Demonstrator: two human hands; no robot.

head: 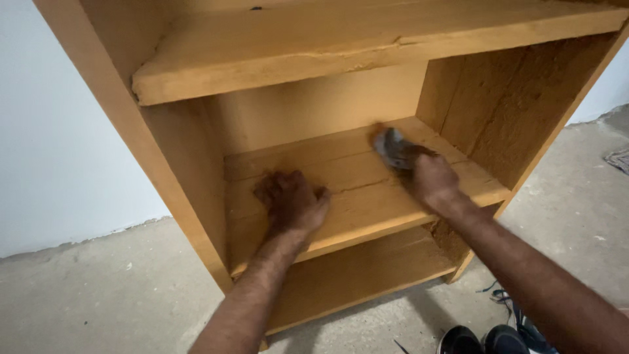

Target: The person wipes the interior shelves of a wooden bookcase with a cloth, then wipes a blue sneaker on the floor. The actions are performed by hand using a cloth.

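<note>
A wooden shelf unit (196, 72) of orange-brown boards stands against a white wall. My left hand (291, 200) lies flat, palm down with fingers spread, on the middle shelf board (367, 196). My right hand (432, 177) reaches deeper into the same shelf and is closed on a small grey cloth (391, 147), pressing it against the board near the back right. The cloth looks blurred.
An upper shelf board (367, 46) overhangs both hands. A lower board (354, 275) sits beneath. The unit rests on a grey concrete floor (98, 295). Dark shoes (481, 341) show at the bottom right. A grey rag (619, 159) lies on the floor at the far right.
</note>
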